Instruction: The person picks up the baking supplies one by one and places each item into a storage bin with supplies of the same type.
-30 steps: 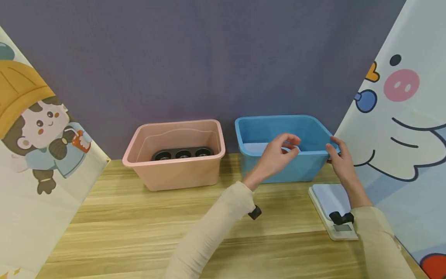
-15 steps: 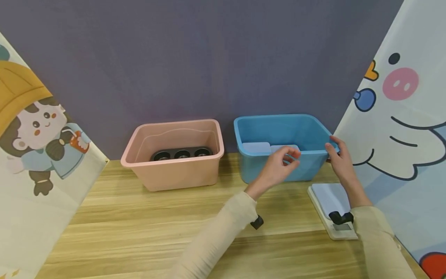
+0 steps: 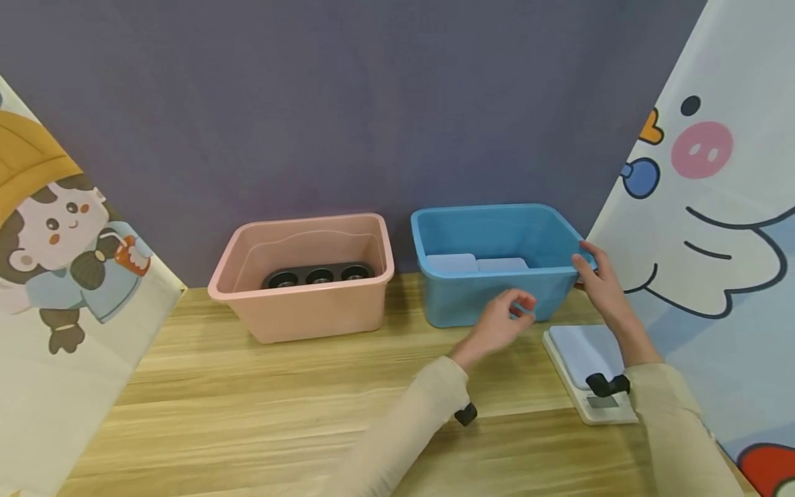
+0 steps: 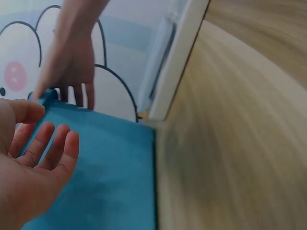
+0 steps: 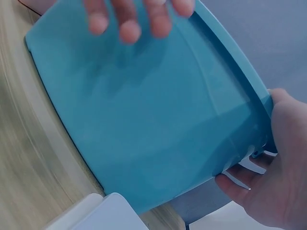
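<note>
The blue plastic bin [image 3: 453,300] stands on the table against the dark backdrop. Two pale, flat-topped objects [image 3: 450,263] lie side by side inside it; the front wall hides their lower parts. My right hand [image 3: 601,281] grips the bin's right end at the rim, thumb on top and fingers beneath the edge, as the right wrist view shows. In front of the bin hovers my left hand [image 3: 499,319], its fingers loosely bent and holding nothing. From the left wrist view, that left hand [image 4: 36,167] is close beside the blue front wall [image 4: 110,172].
To the left stands a pink bin [image 3: 313,316] with a dark muffin tin [image 3: 301,276] in it. A kitchen scale [image 3: 586,355] lies under my right forearm, near the blue bin's front right corner. Printed cartoon panels border both sides of the wooden table [image 3: 248,414].
My left hand has drawn back from over the blue bin's front rim, down and toward me, uncovering the second pale object. My right hand keeps its grip on the rim.
</note>
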A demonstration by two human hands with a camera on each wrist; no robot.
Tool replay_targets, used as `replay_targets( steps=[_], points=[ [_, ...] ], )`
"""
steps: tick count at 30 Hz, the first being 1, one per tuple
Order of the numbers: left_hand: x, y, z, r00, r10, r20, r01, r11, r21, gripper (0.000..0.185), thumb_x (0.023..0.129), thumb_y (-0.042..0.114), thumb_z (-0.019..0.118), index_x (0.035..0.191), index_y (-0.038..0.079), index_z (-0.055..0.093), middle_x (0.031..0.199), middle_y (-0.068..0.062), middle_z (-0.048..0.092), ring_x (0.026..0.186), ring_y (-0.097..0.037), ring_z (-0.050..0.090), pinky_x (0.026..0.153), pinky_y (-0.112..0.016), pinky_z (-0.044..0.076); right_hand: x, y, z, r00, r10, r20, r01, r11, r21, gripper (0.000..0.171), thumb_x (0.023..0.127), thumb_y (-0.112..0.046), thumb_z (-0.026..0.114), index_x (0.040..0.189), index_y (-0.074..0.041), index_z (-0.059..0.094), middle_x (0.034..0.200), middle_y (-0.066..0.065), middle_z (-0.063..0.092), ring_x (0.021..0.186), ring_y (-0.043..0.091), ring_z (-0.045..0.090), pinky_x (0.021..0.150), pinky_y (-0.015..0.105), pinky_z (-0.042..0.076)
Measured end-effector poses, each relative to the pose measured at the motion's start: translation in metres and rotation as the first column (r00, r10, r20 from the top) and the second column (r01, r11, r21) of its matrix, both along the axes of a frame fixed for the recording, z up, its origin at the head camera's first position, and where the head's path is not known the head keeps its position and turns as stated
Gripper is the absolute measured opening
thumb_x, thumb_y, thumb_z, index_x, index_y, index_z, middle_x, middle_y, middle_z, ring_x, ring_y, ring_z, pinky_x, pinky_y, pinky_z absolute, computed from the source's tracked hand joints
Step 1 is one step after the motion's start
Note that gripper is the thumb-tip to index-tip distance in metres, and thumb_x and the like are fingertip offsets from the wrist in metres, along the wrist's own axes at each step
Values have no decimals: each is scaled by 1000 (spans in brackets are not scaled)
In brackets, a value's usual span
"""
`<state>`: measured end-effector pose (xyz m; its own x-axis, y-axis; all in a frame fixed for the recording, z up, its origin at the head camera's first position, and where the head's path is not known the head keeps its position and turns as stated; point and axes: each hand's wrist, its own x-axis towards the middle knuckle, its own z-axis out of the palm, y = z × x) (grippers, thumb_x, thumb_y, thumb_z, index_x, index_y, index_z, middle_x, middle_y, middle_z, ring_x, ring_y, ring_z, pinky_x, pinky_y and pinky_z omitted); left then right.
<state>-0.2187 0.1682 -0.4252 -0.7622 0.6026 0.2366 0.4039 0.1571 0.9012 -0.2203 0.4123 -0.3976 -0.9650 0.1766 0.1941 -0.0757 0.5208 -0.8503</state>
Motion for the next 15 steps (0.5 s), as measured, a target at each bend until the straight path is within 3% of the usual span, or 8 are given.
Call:
replay_targets(
  steps=[6,15],
  points=[
    [-1,11,-18,998,44,53,-42,999,-26,26,98,20,63,123,13,63,115,5,63,93,-4,59,75,-19,51,-3,0,1,1000,27,17,-26,999,-24,71,106,-47,34,160,-12,5,163,25,2,136,48,31,78,10,46],
    [-1,38,-38,983,54,173,-56,998,8,27,96,15,65,123,11,63,113,0,65,86,-1,56,73,-20,49,-1,2,2,999,32,9,-32,998,-47,71,105,-47,35,160,-12,6,162,26,5,137,47,30,79,9,47]
  ],
)
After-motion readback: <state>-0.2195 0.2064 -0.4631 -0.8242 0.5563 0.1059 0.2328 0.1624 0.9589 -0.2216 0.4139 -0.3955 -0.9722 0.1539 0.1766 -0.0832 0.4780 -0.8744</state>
